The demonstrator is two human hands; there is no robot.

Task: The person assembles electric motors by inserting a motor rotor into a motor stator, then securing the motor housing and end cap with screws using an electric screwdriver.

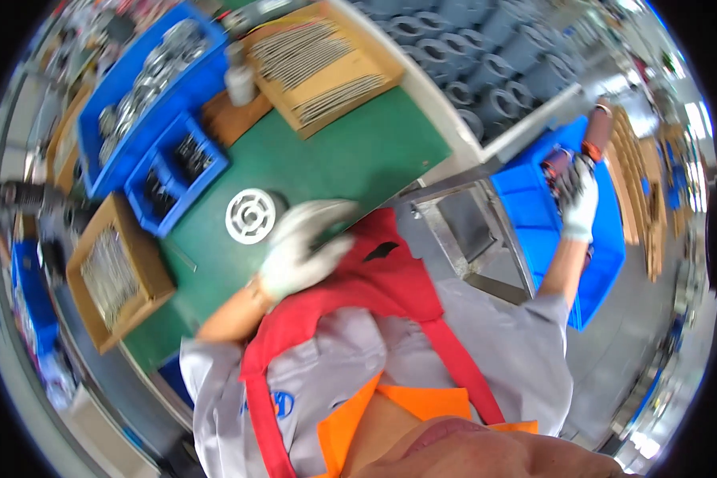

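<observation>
My left hand (pixel 304 245), in a white glove, rests with its fingers spread on the near edge of the green mat (pixel 350 159), just right of a white round slotted disc (pixel 250 215). It holds nothing that I can see. My right hand (pixel 577 197), also gloved, reaches out to the right into a blue plastic bin (pixel 534 215) and grips a cylindrical part with copper windings (pixel 556 163). A second wound part (pixel 596 131) stands just beyond it.
Two cardboard boxes of thin metal rods (pixel 320 60) (pixel 113 275) sit at the back and left of the mat. Blue bins of metal rings (pixel 147 80) and small dark parts (pixel 175 171) line the left. Grey cylindrical housings (pixel 486 56) are stacked beyond the bench. A white bottle (pixel 240 81) stands near the rods.
</observation>
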